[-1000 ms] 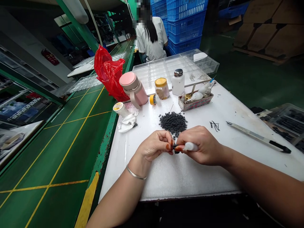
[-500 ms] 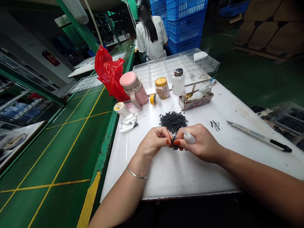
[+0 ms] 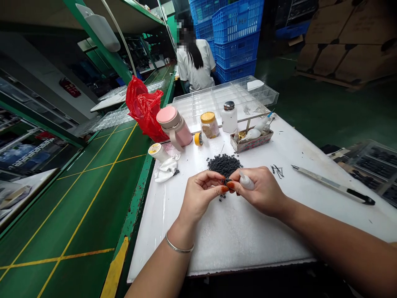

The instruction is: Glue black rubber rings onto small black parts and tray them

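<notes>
Left hand (image 3: 201, 194) pinches a tiny dark piece (image 3: 228, 181), its shape hard to make out, beside the right hand (image 3: 260, 191) gripping a white squeeze bottle (image 3: 246, 182); a large heap of dark pieces (image 3: 223, 164) remains on the white board (image 3: 235, 244).

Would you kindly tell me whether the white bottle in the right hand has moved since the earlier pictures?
Yes: the white bottle has swung up toward the pile of black pellets and now slants.
</notes>
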### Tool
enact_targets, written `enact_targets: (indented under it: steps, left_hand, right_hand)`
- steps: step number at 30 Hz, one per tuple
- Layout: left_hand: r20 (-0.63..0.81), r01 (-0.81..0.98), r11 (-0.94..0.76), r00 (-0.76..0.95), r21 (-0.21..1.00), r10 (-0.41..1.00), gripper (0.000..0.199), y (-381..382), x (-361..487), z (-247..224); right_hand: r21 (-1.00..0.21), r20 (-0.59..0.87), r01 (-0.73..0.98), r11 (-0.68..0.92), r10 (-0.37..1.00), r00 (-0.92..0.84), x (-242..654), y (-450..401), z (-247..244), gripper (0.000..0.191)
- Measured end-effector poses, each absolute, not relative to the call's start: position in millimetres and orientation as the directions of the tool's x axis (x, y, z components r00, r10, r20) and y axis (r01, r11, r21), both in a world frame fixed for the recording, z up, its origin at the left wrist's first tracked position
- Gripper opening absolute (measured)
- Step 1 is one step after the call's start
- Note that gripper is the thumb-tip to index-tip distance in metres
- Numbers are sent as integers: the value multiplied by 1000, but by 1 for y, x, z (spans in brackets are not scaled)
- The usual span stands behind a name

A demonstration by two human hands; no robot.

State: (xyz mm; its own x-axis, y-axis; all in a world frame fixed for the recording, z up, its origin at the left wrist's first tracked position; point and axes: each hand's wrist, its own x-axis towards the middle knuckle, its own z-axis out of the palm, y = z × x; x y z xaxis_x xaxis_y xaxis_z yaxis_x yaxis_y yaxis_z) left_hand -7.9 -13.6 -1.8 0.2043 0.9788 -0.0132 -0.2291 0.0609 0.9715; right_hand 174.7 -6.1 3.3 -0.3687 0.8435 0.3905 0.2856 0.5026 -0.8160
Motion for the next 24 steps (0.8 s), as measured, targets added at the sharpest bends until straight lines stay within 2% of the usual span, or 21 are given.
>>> enact_targets:
  steps: [13, 19, 24]
  left_hand:
    - [181, -26, -182, -29, 983, 983, 26, -19, -6, 3]
    - [274, 95, -274, 13, 957, 962, 17, -20, -7, 1]
    - [274, 116, -278, 52, 954, 960, 20, -18, -10, -1]
  right_hand:
    - [-835, 355, 280, 474, 852, -384, 175, -4, 3, 19]
    - [-863, 306, 290, 414, 884, -353, 175, -4, 4, 19]
    - [-866, 301, 286, 409, 885, -356, 174, -3, 4, 20]
